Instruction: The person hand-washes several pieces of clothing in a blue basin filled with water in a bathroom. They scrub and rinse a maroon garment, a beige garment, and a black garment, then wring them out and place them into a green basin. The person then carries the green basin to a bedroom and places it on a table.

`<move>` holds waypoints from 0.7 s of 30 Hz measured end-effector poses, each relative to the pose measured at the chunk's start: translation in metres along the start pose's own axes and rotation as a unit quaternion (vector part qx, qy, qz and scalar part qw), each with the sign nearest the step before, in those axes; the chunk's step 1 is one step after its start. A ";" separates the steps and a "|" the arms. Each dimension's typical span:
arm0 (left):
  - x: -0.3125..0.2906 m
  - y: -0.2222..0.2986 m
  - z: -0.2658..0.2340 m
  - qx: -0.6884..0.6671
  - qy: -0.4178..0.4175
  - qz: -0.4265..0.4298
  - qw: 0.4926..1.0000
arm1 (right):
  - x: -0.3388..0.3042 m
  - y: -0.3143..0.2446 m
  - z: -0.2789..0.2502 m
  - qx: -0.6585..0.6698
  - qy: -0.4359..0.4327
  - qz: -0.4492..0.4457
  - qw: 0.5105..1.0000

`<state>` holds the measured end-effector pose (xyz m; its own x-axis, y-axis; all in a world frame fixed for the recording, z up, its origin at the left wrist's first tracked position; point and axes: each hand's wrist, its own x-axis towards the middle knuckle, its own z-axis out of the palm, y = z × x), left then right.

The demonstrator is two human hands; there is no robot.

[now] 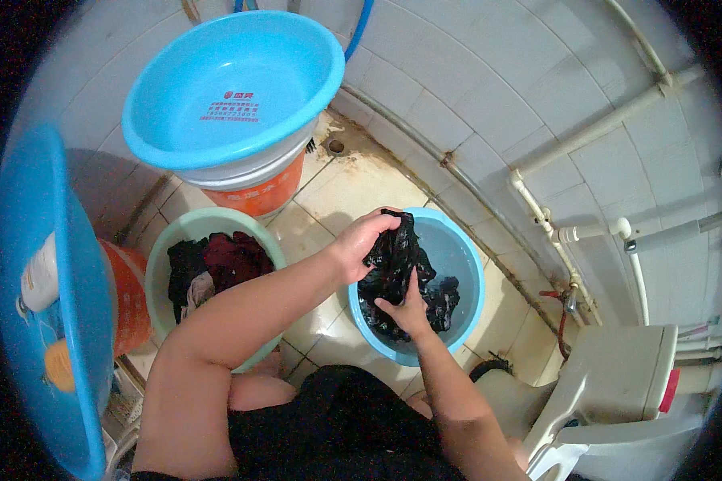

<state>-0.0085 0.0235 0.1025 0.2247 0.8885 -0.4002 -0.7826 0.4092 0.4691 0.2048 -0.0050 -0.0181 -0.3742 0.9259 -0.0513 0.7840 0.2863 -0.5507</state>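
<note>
A wet black garment (pixel 391 268) is bunched up between my two hands above a light blue basin (pixel 475 301), and part of it hangs down into the water. My left hand (pixel 356 247) reaches over from the left and grips the garment's upper end near the basin's far left rim. Lower down, my right hand (pixel 410 313) is closed on the cloth, its thumb and a finger showing against the black fabric. The exact kind of garment cannot be made out.
A pale green basin (pixel 159 256) on my left holds dark red clothes (pixel 233 260) and black ones. Beyond it, a large blue basin (pixel 241 76) tops an orange-and-white bucket (pixel 257 192). Another blue basin (pixel 80 264) contains a white bottle (pixel 42 274). A toilet (pixel 618 369) and wall pipes (pixel 549 232) stand right.
</note>
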 end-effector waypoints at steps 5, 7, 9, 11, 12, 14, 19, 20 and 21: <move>0.007 0.000 -0.022 0.350 0.002 0.073 0.934 | -0.004 0.009 -0.029 -0.125 0.018 0.015 0.992; 0.012 -0.012 -0.036 0.532 -0.014 0.131 0.837 | -0.009 0.019 -0.041 0.001 0.021 0.077 0.997; 0.025 -0.046 -0.068 0.666 -0.080 0.167 0.723 | -0.024 0.031 -0.029 -0.106 -0.064 0.023 0.992; 0.015 -0.068 -0.073 0.784 -0.117 0.167 0.586 | -0.034 0.052 -0.008 -0.212 -0.130 -0.045 0.967; 0.006 -0.076 -0.070 0.806 -0.130 0.134 0.561 | -0.032 0.063 0.004 -0.227 -0.153 -0.036 0.961; -0.003 -0.086 -0.076 0.858 -0.139 0.191 0.456 | -0.029 0.063 0.018 -0.245 -0.097 -0.080 0.961; 0.008 -0.090 -0.096 0.899 -0.168 0.186 0.358 | -0.031 0.089 0.039 -0.300 -0.017 -0.118 0.946; 0.009 -0.088 -0.095 0.902 -0.170 0.168 0.360 | -0.028 0.083 0.027 -0.289 -0.031 -0.105 0.951; 0.010 -0.085 -0.094 0.902 -0.181 0.132 0.368 | -0.019 0.080 0.010 -0.218 -0.117 -0.040 0.968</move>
<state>0.0056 -0.0214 -0.0154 0.5974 0.7826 -0.1751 0.7821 -0.5201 0.3433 0.2694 -0.0024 -0.0698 -0.5034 0.8306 -0.2382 0.8638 0.4778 -0.1596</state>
